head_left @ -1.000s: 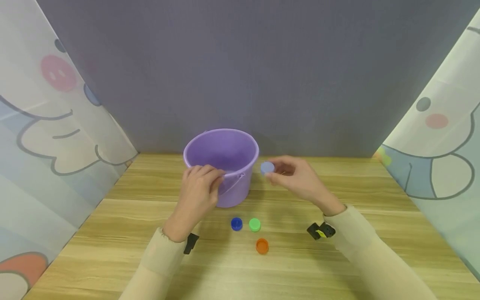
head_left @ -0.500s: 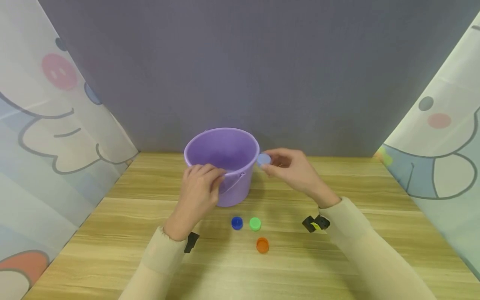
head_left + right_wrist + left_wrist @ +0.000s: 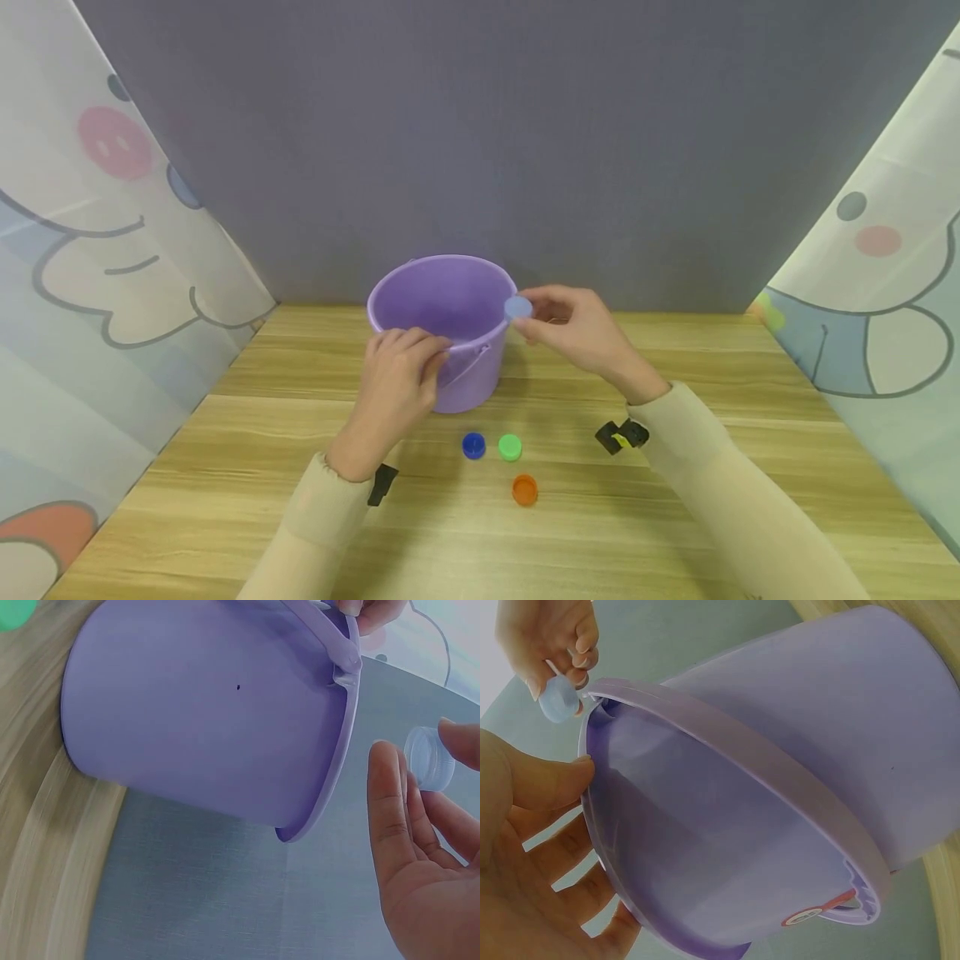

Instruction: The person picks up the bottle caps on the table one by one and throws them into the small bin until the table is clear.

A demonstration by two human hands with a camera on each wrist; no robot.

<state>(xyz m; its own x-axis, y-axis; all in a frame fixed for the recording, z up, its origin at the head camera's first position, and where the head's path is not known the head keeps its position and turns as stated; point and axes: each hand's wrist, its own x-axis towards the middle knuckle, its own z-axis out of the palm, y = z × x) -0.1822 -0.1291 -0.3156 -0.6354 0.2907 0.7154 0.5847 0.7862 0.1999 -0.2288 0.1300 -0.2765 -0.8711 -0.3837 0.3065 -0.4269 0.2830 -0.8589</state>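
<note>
A purple bucket (image 3: pixel 468 379) stands upright at the back of the table. My left hand (image 3: pixel 401 371) grips its near rim; in the left wrist view the thumb (image 3: pixel 555 782) lies on the rim and the other fingers reach along its outer side. Between the thumb and fingers of my right hand (image 3: pixel 581 329) is a pale blue bottle cap (image 3: pixel 518 308), held at the bucket's right rim in the head view. From the right wrist, the cap (image 3: pixel 429 759) looks translucent and hollow, just off the rim.
Three more bottle caps lie on the wooden table (image 3: pixel 247 500) in front of the bucket: dark blue (image 3: pixel 473 446), green (image 3: pixel 510 447) and orange (image 3: pixel 524 490). A grey panel (image 3: pixel 525 150) rises behind, with patterned curtains (image 3: pixel 105 275) at both sides.
My right hand has moved left and upward with the pale blue bottle cap, from beside the bucket to its right rim. The left hand keeps its grip and the three caps lie still.
</note>
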